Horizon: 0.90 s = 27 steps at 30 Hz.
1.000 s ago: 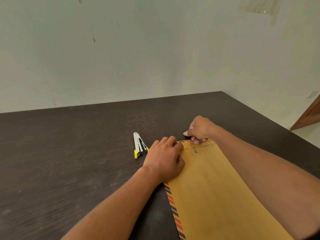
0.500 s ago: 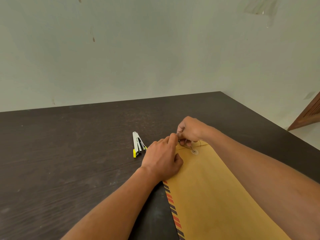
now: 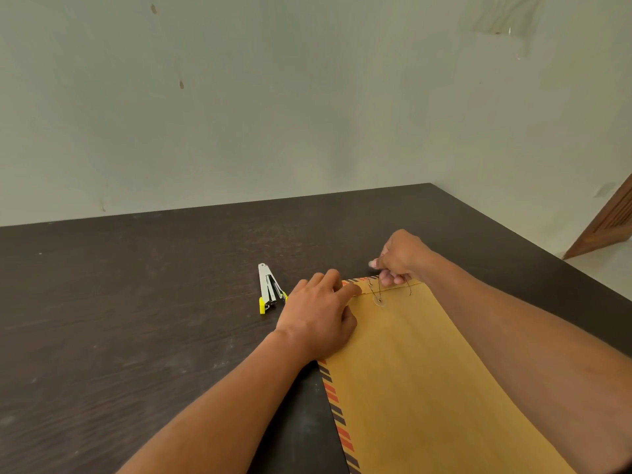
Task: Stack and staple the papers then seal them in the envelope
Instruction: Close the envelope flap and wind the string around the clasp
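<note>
A brown envelope (image 3: 420, 378) with a black-and-orange striped edge lies flat on the dark table, its flap folded down at the far end. My left hand (image 3: 319, 318) presses flat on the envelope's far left corner, fingers spread. My right hand (image 3: 402, 258) is at the flap's far edge, fingers pinched on the thin dark closure string (image 3: 379, 289). The string runs down to the round button (image 3: 380, 300) on the envelope and loops out to the right. No papers are visible.
A silver stapler with yellow ends (image 3: 270, 289) lies on the table just left of my left hand. The dark wooden table (image 3: 136, 319) meets a pale wall behind. A wooden door frame (image 3: 605, 227) stands at the far right past the table edge.
My right hand has moved right and back from beside my left fingertips, pulling the string around the button. My left hand has stayed pressed on the envelope corner.
</note>
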Available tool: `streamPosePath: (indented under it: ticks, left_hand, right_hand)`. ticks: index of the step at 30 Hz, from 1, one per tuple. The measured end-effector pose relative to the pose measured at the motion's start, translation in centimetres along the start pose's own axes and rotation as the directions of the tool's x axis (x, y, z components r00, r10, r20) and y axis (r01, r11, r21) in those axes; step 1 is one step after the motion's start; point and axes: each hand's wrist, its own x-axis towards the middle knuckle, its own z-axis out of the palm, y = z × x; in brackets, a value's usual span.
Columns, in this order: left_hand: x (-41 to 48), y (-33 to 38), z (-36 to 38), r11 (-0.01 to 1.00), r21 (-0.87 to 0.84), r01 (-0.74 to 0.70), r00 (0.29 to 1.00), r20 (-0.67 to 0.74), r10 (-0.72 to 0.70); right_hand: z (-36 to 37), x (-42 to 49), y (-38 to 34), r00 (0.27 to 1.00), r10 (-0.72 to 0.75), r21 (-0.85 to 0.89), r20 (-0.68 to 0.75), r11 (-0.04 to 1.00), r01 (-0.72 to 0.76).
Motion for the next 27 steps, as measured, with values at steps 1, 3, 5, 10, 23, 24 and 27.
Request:
streamPosePath:
  ticks: [1,3,5,10,23,24,27]
  left_hand:
    - [0.0,-0.1,0.0,1.000,0.007,-0.003,1.000,0.004,0.002]
    - [0.1,-0.1,0.1,1.000,0.017,-0.004,1.000,0.009,0.004]
    - [0.1,-0.1,0.1,1.000,0.015,-0.007,1.000,0.007,0.007]
    - [0.1,-0.2,0.3,1.000,0.017,-0.009,1.000,-0.007,0.009]
    - [0.1,0.0,0.1,1.000,-0.002,-0.001,1.000,0.000,0.001]
    - [0.1,-0.1,0.1,1.000,-0.001,0.001,1.000,0.002,-0.001]
    - [0.1,-0.1,0.1,1.000,-0.001,0.001,1.000,0.005,-0.001]
  right_hand:
    - [0.1,0.1,-0.3,1.000,0.026,0.012,0.017,1.000,-0.027]
    - [0.2,0.2,-1.0,0.993,0.088,0.045,0.072,0.995,-0.092]
    - [0.0,0.1,-1.5,0.984,0.121,0.076,0.132,0.988,-0.132]
    - [-1.0,-0.3,-1.4,0.971,0.097,0.115,0.217,0.986,-0.124]
    - [-3.4,-1.3,0.4,0.933,-0.144,-0.034,0.329,0.986,0.164]
    - [-3.4,-1.3,0.3,0.932,-0.154,-0.060,0.328,0.981,0.183]
    - [-3.3,-1.3,0.2,0.930,-0.169,-0.140,0.326,0.964,0.224]
